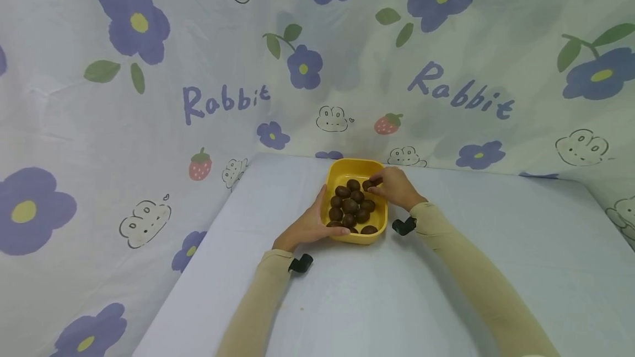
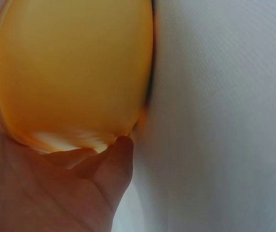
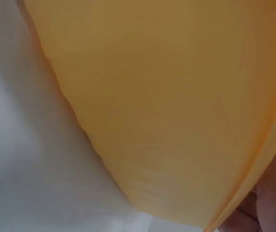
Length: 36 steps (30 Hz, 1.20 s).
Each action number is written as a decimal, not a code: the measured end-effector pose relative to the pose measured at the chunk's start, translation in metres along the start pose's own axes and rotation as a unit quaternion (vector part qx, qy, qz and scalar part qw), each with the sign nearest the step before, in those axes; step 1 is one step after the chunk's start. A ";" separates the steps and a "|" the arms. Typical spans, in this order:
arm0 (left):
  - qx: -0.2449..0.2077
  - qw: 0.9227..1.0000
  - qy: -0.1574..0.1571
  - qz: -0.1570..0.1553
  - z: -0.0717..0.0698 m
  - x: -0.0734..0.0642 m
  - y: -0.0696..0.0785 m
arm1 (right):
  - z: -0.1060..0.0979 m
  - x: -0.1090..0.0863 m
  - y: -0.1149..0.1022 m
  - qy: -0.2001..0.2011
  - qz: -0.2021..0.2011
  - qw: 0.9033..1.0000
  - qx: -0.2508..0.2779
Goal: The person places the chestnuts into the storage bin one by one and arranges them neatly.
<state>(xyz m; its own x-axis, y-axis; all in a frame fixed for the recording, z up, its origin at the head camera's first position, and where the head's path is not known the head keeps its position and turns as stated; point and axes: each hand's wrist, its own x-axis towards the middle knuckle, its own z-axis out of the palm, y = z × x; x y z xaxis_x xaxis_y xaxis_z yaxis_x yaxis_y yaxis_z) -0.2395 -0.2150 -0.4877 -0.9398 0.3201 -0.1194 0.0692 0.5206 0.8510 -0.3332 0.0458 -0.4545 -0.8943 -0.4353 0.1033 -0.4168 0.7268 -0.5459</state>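
A yellow plastic container [image 1: 359,239] with rounded corners stands on the table in the head view, holding several dark brown, round to egg-shaped balls [image 1: 349,206]. My left hand [image 1: 308,226] grips its near left corner, thumb along the near rim and fingers up the left side. In the left wrist view, that hand's fingers [image 2: 116,166] curl round the container's wall [image 2: 75,72]. Over the far right part of the container, my right hand [image 1: 395,187] pinches one brown ball [image 1: 368,185] between thumb and fingers. From the right wrist, the container's outer wall [image 3: 157,106] hides most of that hand.
A white cloth [image 1: 476,269] covers the table. Behind and to the left hangs a white curtain [image 1: 347,32] printed with purple flowers and rabbits, close to the container's far end. Small crumbs [image 1: 301,308] lie near the front. Each wrist carries a black camera [image 1: 404,227].
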 end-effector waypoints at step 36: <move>-0.001 1.000 0.005 0.005 0.000 -0.001 0.000 | 0.010 0.010 -0.010 -0.040 -0.017 0.993 -0.112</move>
<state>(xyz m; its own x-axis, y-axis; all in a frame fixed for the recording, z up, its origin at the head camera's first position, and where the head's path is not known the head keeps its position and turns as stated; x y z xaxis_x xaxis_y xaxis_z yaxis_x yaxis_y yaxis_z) -0.2387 -0.2150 -0.4878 -0.9427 0.3168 -0.1051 0.0784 0.5162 0.8528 -0.3360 0.0289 -0.4557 -0.8667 -0.4966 0.0474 -0.4811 0.8069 -0.3428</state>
